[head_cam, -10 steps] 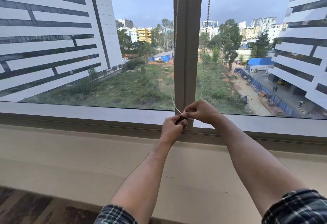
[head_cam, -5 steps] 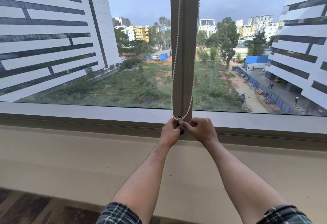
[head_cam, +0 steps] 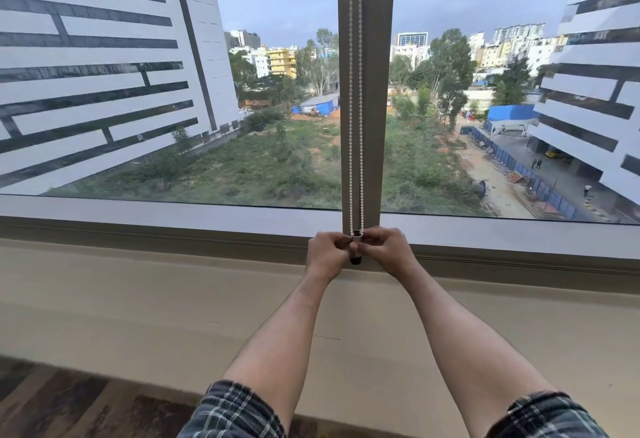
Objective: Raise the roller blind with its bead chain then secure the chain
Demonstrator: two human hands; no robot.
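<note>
The big window (head_cam: pixel 173 91) fills most of the view, and no blind hangs over the glass, so the blind looks to be already up. That leaves the last job, which is fixing the chain in place.

A brown post (head_cam: pixel 375 91) runs straight up the middle of the window, above the grip. Under the grip is the long window ledge (head_cam: pixel 138 226), and under that a plain wall (head_cam: pixel 138 299).

The bead chain (head_cam: pixel 356 126) hangs down the front of the post in two thin lines, side by side and pulled straight. It ends right at the grip, where it loops into a small holder (head_cam: pixel 356 242) on the post.

The left hand (head_cam: pixel 327 254) and the right hand (head_cam: pixel 386 250) meet on each side of the holder, almost touching. Both are curled closed, with fingertips pinching the holder and the bottom of the chain.

The chain is probably very light and floppy. The beads are small, smooth and round, so they could slip out of the fingers. It is best to pinch it low, close to the loop, and to keep it tight. A hard yank might snap it or pop it out of the holder.
</note>
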